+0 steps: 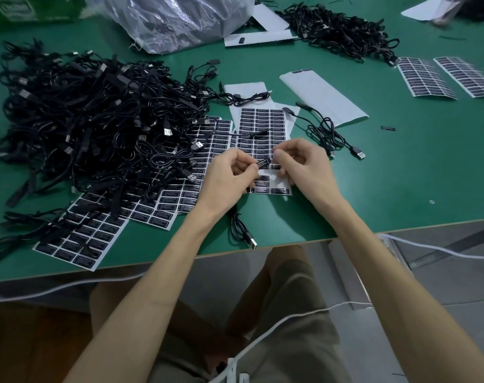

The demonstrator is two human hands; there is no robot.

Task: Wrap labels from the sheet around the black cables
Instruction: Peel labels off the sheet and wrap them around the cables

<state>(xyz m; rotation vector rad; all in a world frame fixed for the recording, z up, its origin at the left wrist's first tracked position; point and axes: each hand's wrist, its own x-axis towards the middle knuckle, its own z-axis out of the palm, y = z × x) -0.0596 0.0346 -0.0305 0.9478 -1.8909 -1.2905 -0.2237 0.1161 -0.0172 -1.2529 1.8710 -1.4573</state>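
Head view: I see the left hand (229, 176) and right hand (304, 161) pinching one label (263, 163) taut over the sheet (263, 123), likely for a square fold; its cable (242, 230) trails from under the left toward the counter (401, 175) edge

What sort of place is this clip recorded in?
Probably a small factory or assembly workshop: a green worktable carries a heap of identical black cables and several label sheets, while the left hand and right hand pinch one label.
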